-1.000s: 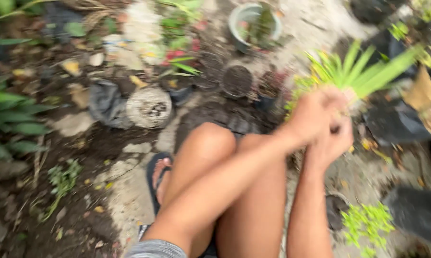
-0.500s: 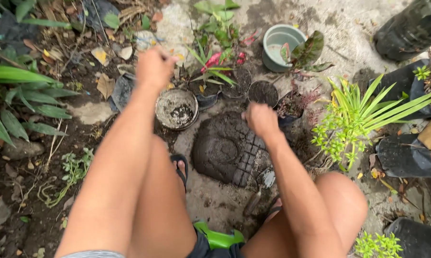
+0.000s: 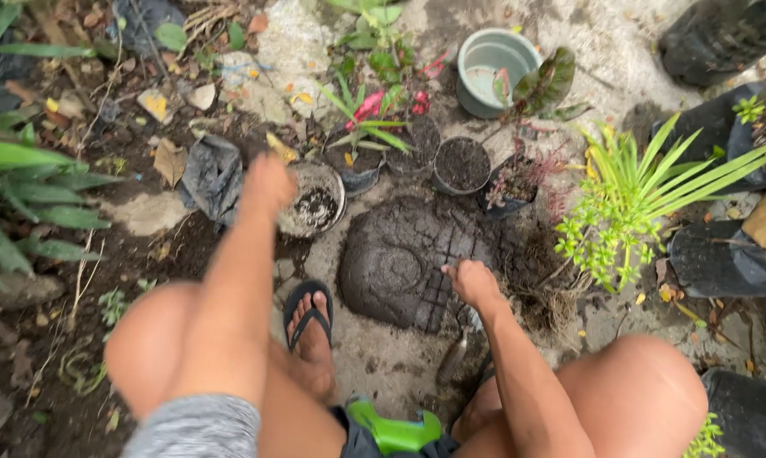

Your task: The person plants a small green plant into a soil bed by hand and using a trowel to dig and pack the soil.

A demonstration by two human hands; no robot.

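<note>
Soil mound [image 3: 400, 263]: dark packed soil, round and flattened, lying at the centre of the frame on pale concrete ground [image 3: 383, 356]; its right part is scored in a grid.
Right hand [image 3: 472, 284]: resting on the mound's lower right edge, fingers curled inward; whether they are pinching anything, cannot tell.
Trowel [image 3: 458, 348]: lying just below the right hand, blade by the mound's edge, handle pointing down the frame.
Left hand [image 3: 268, 182]: reaching to the white pot [image 3: 315, 199] left of the mound, touching its left rim; blurred, so finger state cannot be told.
White pot: holding a little dark soil, sitting upper left of the mound.
Foot in black sandal [image 3: 308, 318]: planted just below left of the mound.
Black pot of soil [image 3: 461, 164]: standing above the mound.
Grey-green pot [image 3: 489, 59]: sitting at upper centre.
Green spiky plant [image 3: 637, 195]: spreading at the right, beside black grow bags [image 3: 714, 259].
</note>
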